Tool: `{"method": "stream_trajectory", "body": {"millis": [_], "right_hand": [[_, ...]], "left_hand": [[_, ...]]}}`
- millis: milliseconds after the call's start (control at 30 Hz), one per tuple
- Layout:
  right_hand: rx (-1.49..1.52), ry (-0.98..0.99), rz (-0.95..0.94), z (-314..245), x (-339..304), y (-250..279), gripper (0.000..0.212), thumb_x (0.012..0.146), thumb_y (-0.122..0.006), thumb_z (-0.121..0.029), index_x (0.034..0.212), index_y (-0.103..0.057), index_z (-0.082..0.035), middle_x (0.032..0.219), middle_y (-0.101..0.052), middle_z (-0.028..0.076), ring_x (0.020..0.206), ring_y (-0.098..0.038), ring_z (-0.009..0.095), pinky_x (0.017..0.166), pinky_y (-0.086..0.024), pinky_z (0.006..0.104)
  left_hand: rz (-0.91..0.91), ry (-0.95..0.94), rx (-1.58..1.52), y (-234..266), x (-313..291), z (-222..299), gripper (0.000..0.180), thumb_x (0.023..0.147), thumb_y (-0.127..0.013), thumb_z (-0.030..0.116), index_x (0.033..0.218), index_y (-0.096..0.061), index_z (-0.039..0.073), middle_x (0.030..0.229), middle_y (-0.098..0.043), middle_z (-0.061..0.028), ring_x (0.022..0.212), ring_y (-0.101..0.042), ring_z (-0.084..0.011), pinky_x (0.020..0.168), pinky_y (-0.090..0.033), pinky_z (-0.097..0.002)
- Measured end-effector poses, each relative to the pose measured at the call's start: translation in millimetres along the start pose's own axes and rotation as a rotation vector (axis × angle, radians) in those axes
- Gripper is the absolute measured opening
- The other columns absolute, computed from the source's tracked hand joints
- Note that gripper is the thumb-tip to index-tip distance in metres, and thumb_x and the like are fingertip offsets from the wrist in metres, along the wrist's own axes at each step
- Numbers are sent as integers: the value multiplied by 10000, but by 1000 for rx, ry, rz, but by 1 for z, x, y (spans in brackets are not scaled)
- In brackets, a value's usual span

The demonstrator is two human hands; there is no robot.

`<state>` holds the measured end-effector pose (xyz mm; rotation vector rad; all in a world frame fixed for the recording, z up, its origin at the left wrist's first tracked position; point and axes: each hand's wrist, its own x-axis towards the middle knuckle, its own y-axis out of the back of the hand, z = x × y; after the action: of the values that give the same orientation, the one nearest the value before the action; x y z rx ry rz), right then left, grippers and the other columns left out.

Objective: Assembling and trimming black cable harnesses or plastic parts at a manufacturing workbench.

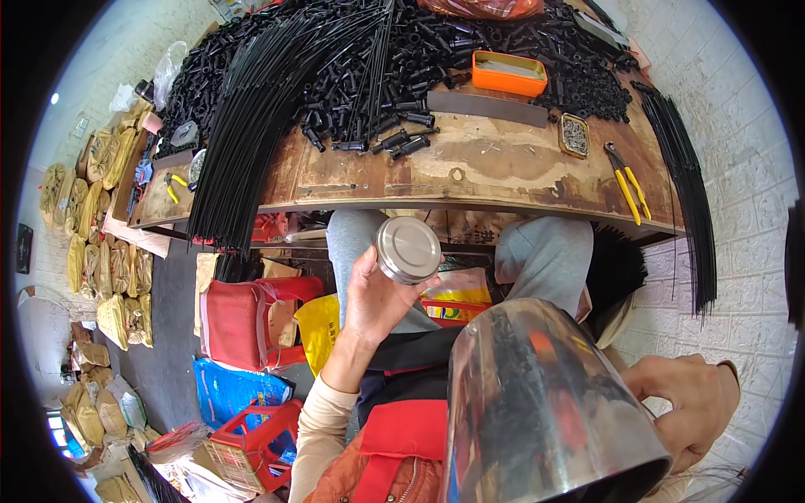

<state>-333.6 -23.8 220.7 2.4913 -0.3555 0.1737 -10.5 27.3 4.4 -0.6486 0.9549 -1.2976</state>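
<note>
- left hand [377,298] bare, no glove, with a cream long sleeve [323,432] ending at the wrist
- right hand [692,402] bare
- orange-red vest [394,465] with a zip
- grey trousers [545,256] over both knees

One head-worn fisheye view looks steeply down, close over the lap, toward the workbench [470,168].

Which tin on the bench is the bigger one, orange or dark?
The orange rectangular tin, standing among the black plastic parts. It is clearly longer and taller than the small dark tin, which sits on bare wood near the yellow-handled pliers.
</note>
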Motion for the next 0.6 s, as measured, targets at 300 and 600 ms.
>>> {"method": "stream_trajectory", "body": {"millis": [300,600], "right_hand": [[-60,0,-5,-7,12,3,324,859,-729,-368,822,-703,-48,952,-632,239,597,-647,203,491,-523,255],[-7,24,-52,0,9,10,262,839,-727,-299,774,-685,-49,954,-625,258,663,-650,237,526,-524,264]], "left_hand": [[-120,25,-64,14,-1,2,568,925,-558,475,1360,-487,117,1341,-552,-122,1222,-540,-335,957,-470,-489],[-116,34,-81,17,2,1,569,928,-546,487,1366,-484,130,1343,-553,-108,1214,-545,-330,963,-465,-485]]}}
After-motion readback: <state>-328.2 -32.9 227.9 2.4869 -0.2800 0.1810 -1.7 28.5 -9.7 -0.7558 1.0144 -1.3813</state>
